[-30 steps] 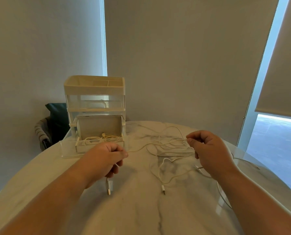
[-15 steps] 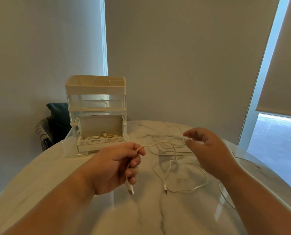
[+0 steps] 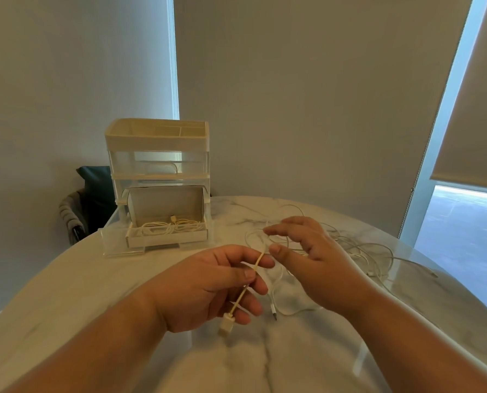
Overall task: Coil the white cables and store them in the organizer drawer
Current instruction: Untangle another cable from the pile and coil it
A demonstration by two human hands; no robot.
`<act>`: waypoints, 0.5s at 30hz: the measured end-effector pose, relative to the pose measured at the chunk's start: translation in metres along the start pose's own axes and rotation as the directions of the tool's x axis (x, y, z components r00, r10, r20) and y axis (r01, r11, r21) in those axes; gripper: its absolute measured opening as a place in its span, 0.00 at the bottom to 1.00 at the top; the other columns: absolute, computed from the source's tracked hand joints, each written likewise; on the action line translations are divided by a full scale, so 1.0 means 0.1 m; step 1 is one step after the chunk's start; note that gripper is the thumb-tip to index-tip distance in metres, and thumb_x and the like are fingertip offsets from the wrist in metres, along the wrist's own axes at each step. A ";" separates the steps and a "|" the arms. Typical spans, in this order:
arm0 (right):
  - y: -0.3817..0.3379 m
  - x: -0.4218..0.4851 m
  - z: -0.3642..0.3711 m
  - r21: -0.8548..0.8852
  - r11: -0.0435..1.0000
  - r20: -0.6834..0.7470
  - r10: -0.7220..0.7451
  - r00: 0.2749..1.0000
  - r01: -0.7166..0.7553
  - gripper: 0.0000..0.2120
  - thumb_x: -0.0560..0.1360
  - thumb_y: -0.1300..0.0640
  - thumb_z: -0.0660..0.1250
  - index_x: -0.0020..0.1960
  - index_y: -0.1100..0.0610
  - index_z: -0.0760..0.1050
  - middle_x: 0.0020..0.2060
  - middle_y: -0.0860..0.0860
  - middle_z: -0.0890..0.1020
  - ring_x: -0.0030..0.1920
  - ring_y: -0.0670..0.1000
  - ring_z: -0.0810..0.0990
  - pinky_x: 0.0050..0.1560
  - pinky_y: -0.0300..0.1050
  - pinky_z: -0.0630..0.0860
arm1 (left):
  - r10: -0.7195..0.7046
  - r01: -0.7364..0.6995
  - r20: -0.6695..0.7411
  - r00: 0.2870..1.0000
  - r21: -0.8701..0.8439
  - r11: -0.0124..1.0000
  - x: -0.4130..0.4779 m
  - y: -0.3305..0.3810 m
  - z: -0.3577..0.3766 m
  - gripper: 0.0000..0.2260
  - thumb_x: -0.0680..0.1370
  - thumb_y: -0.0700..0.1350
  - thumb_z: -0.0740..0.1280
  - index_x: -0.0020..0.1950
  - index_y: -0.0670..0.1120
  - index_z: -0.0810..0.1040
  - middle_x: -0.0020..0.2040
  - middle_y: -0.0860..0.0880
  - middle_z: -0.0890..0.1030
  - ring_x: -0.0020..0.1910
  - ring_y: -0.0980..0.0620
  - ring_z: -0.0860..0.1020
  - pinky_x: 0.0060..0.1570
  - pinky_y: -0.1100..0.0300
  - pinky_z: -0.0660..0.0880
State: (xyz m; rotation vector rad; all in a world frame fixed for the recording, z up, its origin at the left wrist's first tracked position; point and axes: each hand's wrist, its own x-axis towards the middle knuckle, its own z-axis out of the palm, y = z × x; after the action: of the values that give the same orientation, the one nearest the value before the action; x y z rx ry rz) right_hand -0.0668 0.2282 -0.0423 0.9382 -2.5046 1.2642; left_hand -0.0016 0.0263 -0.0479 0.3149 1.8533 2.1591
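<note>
My left hand (image 3: 208, 285) pinches a white cable (image 3: 243, 292) between thumb and fingers near its USB plug (image 3: 226, 326), which hangs below the hand. My right hand (image 3: 307, 256) hovers just right of it with fingers spread and relaxed, over a loose tangle of white cables (image 3: 358, 251) on the marble table (image 3: 66, 293). A second plug end (image 3: 274, 312) lies on the table between my hands. The clear organizer (image 3: 157, 177) stands at the back left, its bottom drawer (image 3: 165, 236) pulled out, with a coiled white cable (image 3: 168, 226) inside.
A dark chair (image 3: 89, 202) stands behind the table's left edge. The round table's rim curves away on the right near a window (image 3: 463, 228) with roller blinds. One cable trails toward the right rim (image 3: 424, 269).
My left hand has lifted and moved right, turning palm-up with the cable's plug end. My right hand has let go of the cable and spread its fingers.
</note>
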 end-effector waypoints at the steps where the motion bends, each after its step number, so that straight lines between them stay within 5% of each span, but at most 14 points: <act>1: 0.02 0.01 0.00 0.008 1.000 0.018 0.012 1.000 -0.012 0.11 0.79 0.47 0.66 0.60 0.39 0.79 0.62 0.36 0.72 0.64 0.34 0.69 0.58 0.29 0.65 | -0.009 0.009 0.019 1.000 0.001 1.000 0.00 -0.01 0.00 0.12 0.76 0.38 0.65 0.59 0.42 0.81 0.46 0.40 0.81 0.38 0.45 0.81 0.38 0.54 0.80; 7: 0.08 0.07 -0.01 0.289 0.947 -0.031 0.154 0.988 -0.139 0.07 0.77 0.61 0.70 0.48 0.50 0.82 0.39 0.51 0.85 0.43 0.53 0.84 0.52 0.53 0.80 | -0.023 0.022 0.028 0.999 0.028 0.999 0.01 -0.03 0.01 0.11 0.75 0.37 0.65 0.56 0.40 0.82 0.44 0.39 0.82 0.41 0.42 0.83 0.44 0.54 0.80; 15: 0.07 0.12 -0.11 0.627 0.775 -0.137 0.212 0.967 -0.081 0.09 0.75 0.70 0.68 0.45 0.57 0.81 0.33 0.51 0.80 0.29 0.49 0.74 0.35 0.45 0.73 | -0.076 0.077 -0.011 0.997 0.192 0.978 0.01 -0.04 0.01 0.10 0.81 0.31 0.61 0.59 0.38 0.79 0.47 0.40 0.83 0.48 0.43 0.83 0.52 0.50 0.79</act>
State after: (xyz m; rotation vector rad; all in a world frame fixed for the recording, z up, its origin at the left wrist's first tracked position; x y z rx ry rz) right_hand -0.0818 0.2347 -0.0350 0.6667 -2.0487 2.1917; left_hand -0.0016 0.0277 -0.0522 0.2746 2.0457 1.9356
